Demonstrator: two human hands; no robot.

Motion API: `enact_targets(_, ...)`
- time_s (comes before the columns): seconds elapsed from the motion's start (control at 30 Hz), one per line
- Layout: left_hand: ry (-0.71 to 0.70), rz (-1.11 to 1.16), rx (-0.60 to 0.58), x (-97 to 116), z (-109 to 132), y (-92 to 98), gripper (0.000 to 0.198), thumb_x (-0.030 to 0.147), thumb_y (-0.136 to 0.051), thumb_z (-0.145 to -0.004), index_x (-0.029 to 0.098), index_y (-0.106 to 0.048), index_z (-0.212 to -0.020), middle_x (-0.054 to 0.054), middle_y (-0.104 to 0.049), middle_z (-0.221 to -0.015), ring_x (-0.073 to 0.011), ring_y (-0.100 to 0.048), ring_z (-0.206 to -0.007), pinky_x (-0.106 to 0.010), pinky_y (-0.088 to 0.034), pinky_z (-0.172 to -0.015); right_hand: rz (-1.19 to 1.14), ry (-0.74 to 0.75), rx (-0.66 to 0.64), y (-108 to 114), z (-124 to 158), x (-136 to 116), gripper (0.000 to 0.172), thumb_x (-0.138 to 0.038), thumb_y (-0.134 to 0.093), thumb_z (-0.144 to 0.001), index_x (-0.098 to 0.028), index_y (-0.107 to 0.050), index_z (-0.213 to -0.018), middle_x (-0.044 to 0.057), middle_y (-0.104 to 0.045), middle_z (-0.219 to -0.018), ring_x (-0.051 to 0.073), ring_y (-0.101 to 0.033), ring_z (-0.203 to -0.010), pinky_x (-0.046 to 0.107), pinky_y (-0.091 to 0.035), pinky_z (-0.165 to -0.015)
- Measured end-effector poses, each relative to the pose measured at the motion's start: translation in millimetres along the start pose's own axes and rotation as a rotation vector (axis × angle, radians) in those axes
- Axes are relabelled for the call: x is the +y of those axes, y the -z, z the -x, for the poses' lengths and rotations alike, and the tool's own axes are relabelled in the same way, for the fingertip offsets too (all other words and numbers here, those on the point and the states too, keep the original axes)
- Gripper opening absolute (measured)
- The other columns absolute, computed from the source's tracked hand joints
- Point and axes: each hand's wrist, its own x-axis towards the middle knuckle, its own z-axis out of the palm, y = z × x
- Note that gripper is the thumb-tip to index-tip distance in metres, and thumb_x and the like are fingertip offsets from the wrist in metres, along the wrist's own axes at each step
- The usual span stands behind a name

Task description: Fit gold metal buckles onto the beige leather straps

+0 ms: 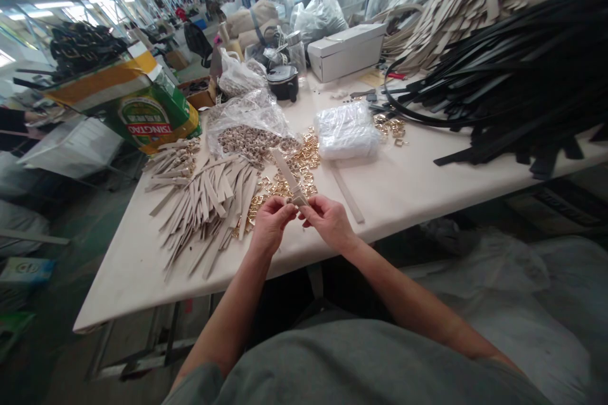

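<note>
Both hands meet over the table's near edge, fingers pinched on one beige strap. My left hand grips its near end from the left; my right hand holds it from the right. Whether a buckle or loop sits between the fingertips is too small to tell. The strap's other end points away, over a heap of gold buckles. A fanned pile of short beige straps lies left of my left hand. Right of the hands, a single beige strap lies flat on the table.
Behind the buckles are an open plastic bag of small beige loops and a clear-wrapped packet. Long black straps spread over the right side. A white box stands at the back, a green carton at the left.
</note>
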Motion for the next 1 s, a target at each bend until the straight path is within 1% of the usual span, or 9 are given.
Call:
enact_targets(0.17,-0.06,-0.132,-0.025,-5,0,4.4,0.032,0.042,-0.088,-0.064,0.017,-0.071,-0.075,0.0,-0.07,-0.07,-0.0105,-0.063,-0.065,-0.025,-0.052,-0.068,0.01,-0.013,-0.02,4,0,-2,0.037,-0.056,-0.062,-0.089,-0.019,-0.065,-0.085,0.004,-0.072,-0.075,0.017,-0.071,-0.064,0.028,-0.06,-0.059)
enact_targets(0.33,-0.177,-0.227,-0.015,-5,1,4.3,0.027,0.034,-0.088,-0.065,0.018,-0.071,-0.078,0.001,-0.069,-0.072,-0.0101,-0.06,-0.064,-0.024,-0.05,-0.064,-0.032,-0.05,-0.087,8,1,-6,0.035,-0.053,-0.064,-0.087,-0.019,-0.064,-0.081,0.004,-0.071,-0.076,0.016,-0.07,-0.065,0.028,-0.061,-0.061)
enact_targets(0.43,-0.203,-0.257,-0.013,-2,3,1.8,0.027,0.032,-0.088,-0.064,0.018,-0.072,-0.081,0.0,-0.07,-0.073,-0.0115,-0.062,-0.063,-0.026,-0.052,-0.063,-0.031,-0.065,-0.128,11,0,-6,0.034,-0.051,-0.065,-0.086,-0.019,-0.064,-0.079,0.003,-0.071,-0.074,0.016,-0.07,-0.064,0.027,-0.06,-0.06)
enact_targets(0.57,-0.214,-0.328,-0.035,3,4,2.1,0.025,0.029,-0.088,-0.064,0.018,-0.075,-0.081,-0.001,-0.072,-0.073,-0.0124,-0.063,-0.063,-0.027,-0.054,-0.065,0.068,-0.039,-0.203,19,-4,-7,0.026,-0.043,-0.064,-0.088,-0.019,-0.063,-0.078,0.001,-0.071,-0.071,0.014,-0.069,-0.058,0.025,-0.056,-0.058)
enact_targets(0.7,-0.177,-0.41,-0.077,7,3,5.1,0.021,0.027,-0.086,-0.065,0.019,-0.076,-0.081,-0.002,-0.073,-0.073,-0.0137,-0.065,-0.065,-0.027,-0.055,-0.066,0.203,0.007,-0.265,26,-5,-8,0.021,-0.034,-0.061,-0.091,-0.019,-0.063,-0.077,0.0,-0.071,-0.07,0.013,-0.069,-0.059,0.023,-0.052,-0.058)
enact_targets(0.87,-0.175,-0.501,-0.181,4,0,13.1,0.019,0.025,-0.085,-0.067,0.018,-0.077,-0.083,-0.004,-0.074,-0.079,-0.0151,-0.068,-0.072,-0.026,-0.055,-0.069,0.334,0.02,-0.271,30,-3,-6,0.021,-0.032,-0.061,-0.092,-0.019,-0.064,-0.076,0.0,-0.072,-0.069,0.013,-0.069,-0.057,0.022,-0.048,-0.056)
enact_targets(1.0,-0.173,-0.541,-0.203,-5,-4,18.6,0.02,0.026,-0.085,-0.068,0.018,-0.078,-0.085,-0.005,-0.075,-0.081,-0.0152,-0.068,-0.073,-0.026,-0.055,-0.07,0.404,0.041,-0.259,28,-1,-2,0.018,-0.026,-0.062,-0.09,-0.019,-0.063,-0.073,0.0,-0.072,-0.067,0.012,-0.067,-0.056,0.021,-0.046,-0.055)
